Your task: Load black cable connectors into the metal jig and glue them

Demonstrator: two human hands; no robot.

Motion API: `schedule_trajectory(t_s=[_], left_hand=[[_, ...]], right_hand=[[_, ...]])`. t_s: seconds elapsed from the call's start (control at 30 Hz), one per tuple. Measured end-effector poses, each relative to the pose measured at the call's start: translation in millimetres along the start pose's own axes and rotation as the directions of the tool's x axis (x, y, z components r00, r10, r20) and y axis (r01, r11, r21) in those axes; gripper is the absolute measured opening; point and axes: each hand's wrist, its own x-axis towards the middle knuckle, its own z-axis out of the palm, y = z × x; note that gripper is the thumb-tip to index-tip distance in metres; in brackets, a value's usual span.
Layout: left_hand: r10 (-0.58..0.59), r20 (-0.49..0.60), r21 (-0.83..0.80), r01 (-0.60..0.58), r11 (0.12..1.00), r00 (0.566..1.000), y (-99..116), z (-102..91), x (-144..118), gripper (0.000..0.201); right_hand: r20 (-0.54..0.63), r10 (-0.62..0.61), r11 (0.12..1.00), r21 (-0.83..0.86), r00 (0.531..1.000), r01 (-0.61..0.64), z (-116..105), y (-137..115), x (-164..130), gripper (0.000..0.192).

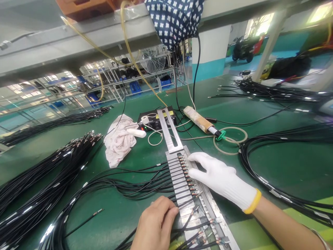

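Note:
A long metal slotted fixture (pixel 179 180) lies on the bench, with several black cables (pixel 145 178) set side by side across its slots. Their stripped ends with small connectors (pixel 183 163) line up along its right side. My left hand (pixel 156 222), bare, is at the fixture's left edge, with thumb and fingers pressed together on a black cable; the fingertips are partly hidden. My right hand (pixel 221 175) wears a white glove with a yellow cuff. Its fingers are apart, and the tips rest by the connectors at the fixture's upper right. Further cables lie less evenly across the lower fixture.
Bundles of black cable (pixel 52 173) lie at left, others (pixel 281 92) at right. Beyond the fixture are a black control box (pixel 145 119), a crumpled cloth (pixel 119 140) and a taped tool handle (pixel 197 119) with tubing. A patterned cloth (pixel 175 21) hangs from the overhead shelf.

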Motion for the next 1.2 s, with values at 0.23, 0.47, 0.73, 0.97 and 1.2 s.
schedule_trajectory(t_s=[0.23,0.47,0.73,0.97,1.2], left_hand=[[-0.031,0.089,0.17,0.015,0.985,0.996,0,-1.9,1,0.035],[-0.111,0.141,0.281,0.067,0.957,0.984,5,-6.0,6,0.035],[-0.143,0.168,0.33,0.081,0.941,0.975,6,-9.9,10,0.034],[-0.176,0.188,0.306,0.113,0.945,0.966,7,-6.7,12,0.035],[-0.214,0.212,0.319,0.139,0.937,0.954,10,-6.8,16,0.033]], right_hand=[[-0.005,-0.002,1.0,0.001,1.0,0.002,1,2,0,0.032],[0.005,-0.005,1.0,-0.019,1.0,0.005,0,1,-1,0.034],[0.034,0.025,0.995,-0.095,0.999,-0.022,-6,-7,-5,0.031],[0.035,0.01,0.987,-0.162,0.999,-0.004,-7,-5,-6,0.031],[0.055,0.029,0.981,-0.193,0.998,-0.018,-13,-8,-8,0.033]])
